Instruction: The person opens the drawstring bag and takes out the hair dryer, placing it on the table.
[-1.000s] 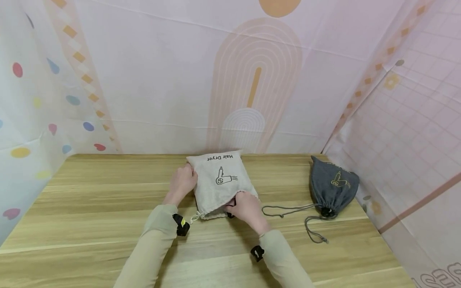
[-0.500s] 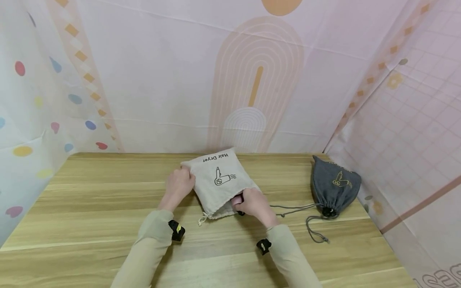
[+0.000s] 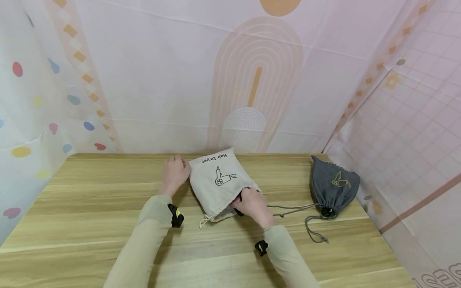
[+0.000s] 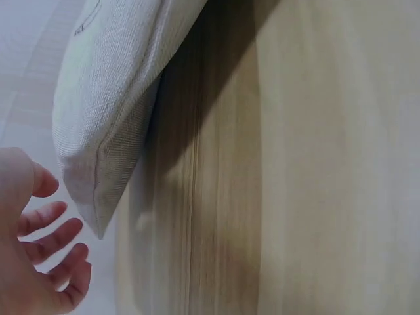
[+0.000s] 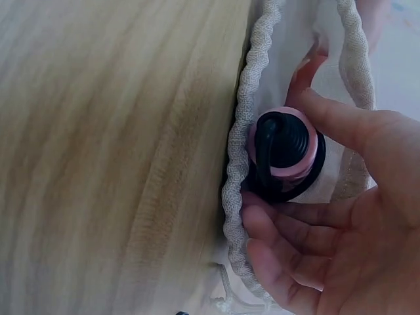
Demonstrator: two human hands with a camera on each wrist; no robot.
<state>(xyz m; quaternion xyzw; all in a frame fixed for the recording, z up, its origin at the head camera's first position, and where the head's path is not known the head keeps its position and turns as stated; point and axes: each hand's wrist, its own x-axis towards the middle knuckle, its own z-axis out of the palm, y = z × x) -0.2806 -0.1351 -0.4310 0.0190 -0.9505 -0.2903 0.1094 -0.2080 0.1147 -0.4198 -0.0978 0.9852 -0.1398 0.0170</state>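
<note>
A light beige drawstring bag, printed "Hair Dryer", lies in the middle of the wooden table with its mouth facing me. My right hand reaches into that mouth. In the right wrist view its thumb and fingers curl round the pink end of a hair dryer, where a black cord comes out; the bag hides the rest. My left hand is beside the bag's far left corner. Seen from the left wrist, its fingers are loosely bent, hold nothing and stand just off the cloth corner.
A dark grey drawstring bag with a yellow dryer print lies at the right of the table. Its grey cords trail onto the wood. A patterned curtain hangs along the back and sides.
My left hand has let go of the bag's far left corner and moved slightly left. The bag has turned a little, its mouth toward the right, and my right hand has shifted slightly right.
</note>
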